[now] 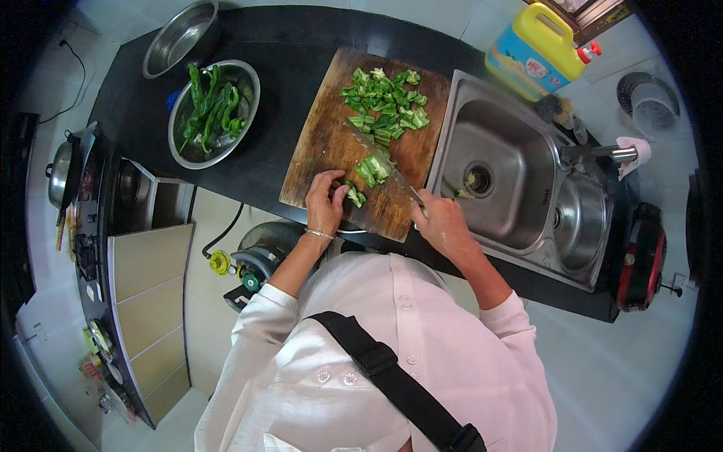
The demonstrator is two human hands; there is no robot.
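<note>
My right hand (444, 224) grips the handle of a kitchen knife (399, 178), whose blade slants away to the far left across the wooden cutting board (316, 143). Cut green pepper pieces (373, 170) lie against the blade. With bent fingers, my left hand (327, 202) holds a short piece of green pepper (355, 196) at the board's near edge. Farther back on the board spreads a pile of chopped green pepper (388, 98). The knife handle is mostly hidden in my right hand.
To the left, a steel bowl (256, 94) holds whole green peppers (207, 109); another metal bowl (179, 38) stands behind it. A double steel sink (497, 151) adjoins the board's right side. A yellow jug (536, 53) stands behind the sink. A gas cylinder (271, 245) is below the counter.
</note>
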